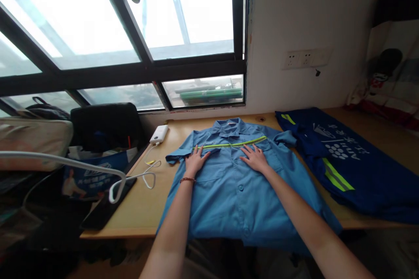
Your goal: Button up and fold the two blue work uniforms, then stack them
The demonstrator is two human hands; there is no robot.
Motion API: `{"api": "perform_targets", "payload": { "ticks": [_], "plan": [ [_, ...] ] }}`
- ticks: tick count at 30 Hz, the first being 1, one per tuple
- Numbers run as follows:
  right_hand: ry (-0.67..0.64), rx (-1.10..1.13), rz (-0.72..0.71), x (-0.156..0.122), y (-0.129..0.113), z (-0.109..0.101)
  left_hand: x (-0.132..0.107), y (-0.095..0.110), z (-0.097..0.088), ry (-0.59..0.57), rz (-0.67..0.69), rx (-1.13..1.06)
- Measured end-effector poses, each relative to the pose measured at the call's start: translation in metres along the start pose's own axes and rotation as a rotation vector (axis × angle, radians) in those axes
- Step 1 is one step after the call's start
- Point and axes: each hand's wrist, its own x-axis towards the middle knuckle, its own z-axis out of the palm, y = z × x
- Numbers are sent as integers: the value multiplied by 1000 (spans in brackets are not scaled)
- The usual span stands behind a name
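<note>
A light blue short-sleeved work shirt (222,200) lies front side up on the wooden table, its collar toward the window and its hem hanging past the near edge. Across its chest runs a yellow-green reflective stripe (225,144). My left hand (195,162) rests flat with fingers spread on the shirt's left chest, by the stripe, a beaded bracelet at the wrist. My right hand (254,159) lies flat and spread on the other side of the chest, just below the stripe. Neither hand grips the cloth.
A dark blue garment (363,174) with white print lies on the table at the right. To the left are a white power bank (159,134) with a white cable (149,175), a black flat object (109,207) and bags (32,141). A window and wall sockets (307,59) stand behind.
</note>
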Motion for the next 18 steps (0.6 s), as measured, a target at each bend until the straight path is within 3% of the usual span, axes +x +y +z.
{"api": "perform_targets", "payload": {
  "ticks": [5,9,14,16,18],
  "plan": [
    [198,63,74,1,10,1,4,-10,5,82,-84,57],
    [467,-12,430,3,46,-10,11,-18,4,62,-158,117],
    [658,50,941,-1,93,-20,15,-16,7,85,-159,123],
    [713,179,1050,-1,108,-19,16,-14,9,72,-162,120],
    [758,395,1019,0,121,-18,18,-14,10,51,-165,116]
  ]
}}
